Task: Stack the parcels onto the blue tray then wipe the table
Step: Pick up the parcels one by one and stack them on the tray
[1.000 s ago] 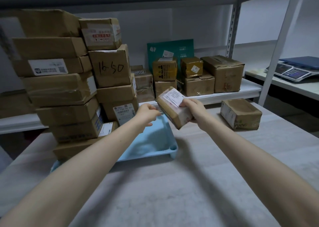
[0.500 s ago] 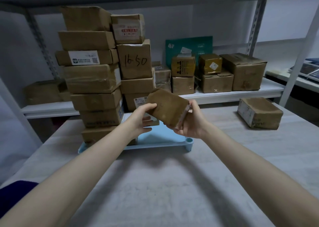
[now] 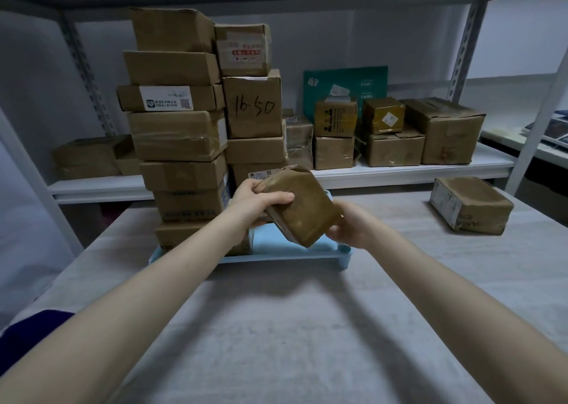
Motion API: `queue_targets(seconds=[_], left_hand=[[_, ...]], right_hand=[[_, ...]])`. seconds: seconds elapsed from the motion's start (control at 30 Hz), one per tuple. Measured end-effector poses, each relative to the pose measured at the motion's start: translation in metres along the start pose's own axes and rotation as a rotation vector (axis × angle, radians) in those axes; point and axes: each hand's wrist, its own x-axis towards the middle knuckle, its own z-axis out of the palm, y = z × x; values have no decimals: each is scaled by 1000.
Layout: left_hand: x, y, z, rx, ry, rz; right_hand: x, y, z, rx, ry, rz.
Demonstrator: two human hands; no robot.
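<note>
We stand in front of a grey metal shelf [image 3: 399, 173] with brown boxes on it. In front of the shelf is our pale bench [image 3: 307, 327]. On the left side of the bench are two tall parcel stacks [image 3: 178, 133], side by side, and they sit on the blue tray [image 3: 276, 257]. The right part of the tray is bare. Far to the right, one lone parcel [image 3: 470, 205] lies flat on the bench, well apart from the tray. We hold a small brown parcel [image 3: 304, 210] in the air over the bare part of the tray, and it is tilted. Our left hand [image 3: 255, 200] grips its top left corner, with the thumb lying across the top. Our right hand [image 3: 350, 228] cups its lower right edge, with the fingers tucked under it.
</note>
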Motion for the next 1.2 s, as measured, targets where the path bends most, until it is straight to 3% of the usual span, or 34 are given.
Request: queue_targets(seconds=[0.13,0.23,0.33,0.47,0.67,0.83,1.1,1.2], left_hand=[[0,-3,5,314,73,314],[-4,-1,10,597,77,496],[-4,3,12,705,8,566],[-2,16,9,679,-47,588],[-4,42,3,583,-65,718],[-9,69,-1,658,-28,847],[-22,104,-5,794,44,1029],[-28,117,-9,734,-45,1089]], right_hand=[[-1,-2,1,-164,104,-11],[-10,-7,3,-206,6,37],[-11,-12,2,-173,-100,54],[-13,-25,3,-152,-154,-17],[-34,-53,7,-125,-296,113],[-56,-76,19,164,-334,-78],[-88,-113,28,146,-383,-223],[-95,-125,28,184,-365,-286]])
